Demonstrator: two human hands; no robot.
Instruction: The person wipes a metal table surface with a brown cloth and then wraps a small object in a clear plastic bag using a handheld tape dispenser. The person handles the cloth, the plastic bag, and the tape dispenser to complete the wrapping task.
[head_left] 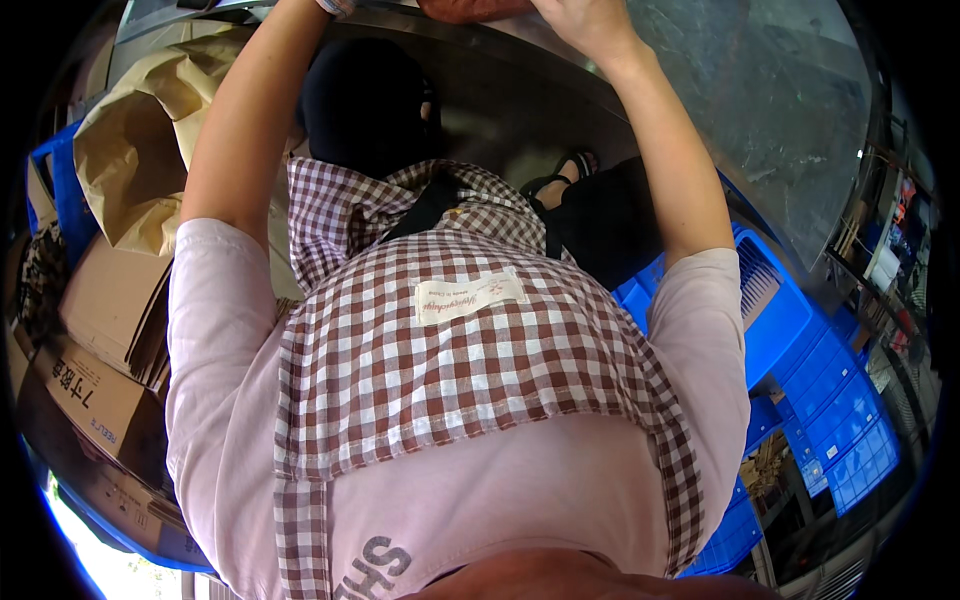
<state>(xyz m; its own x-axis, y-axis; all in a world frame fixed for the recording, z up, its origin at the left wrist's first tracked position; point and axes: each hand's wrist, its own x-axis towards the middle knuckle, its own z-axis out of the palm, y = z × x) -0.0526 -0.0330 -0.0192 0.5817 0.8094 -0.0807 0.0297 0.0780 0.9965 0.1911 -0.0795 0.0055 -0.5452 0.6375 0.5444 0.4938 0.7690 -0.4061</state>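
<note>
At the top edge, a reddish-brown object lies on the metal-topped table, mostly cut off by the picture's edge, so its kind is unclear. My right hand is just right of it; its fingers run out of the picture, and whether they touch the object cannot be made out. My left forearm reaches up to the top edge, with a light-coloured band or cuff at the wrist. Beyond that, the left hand itself is out of the picture.
The grey tabletop stretches to the right. Stacked blue plastic crates stand at my right side. On my left are an open tan sack and cardboard boxes. My checked apron covers my lap.
</note>
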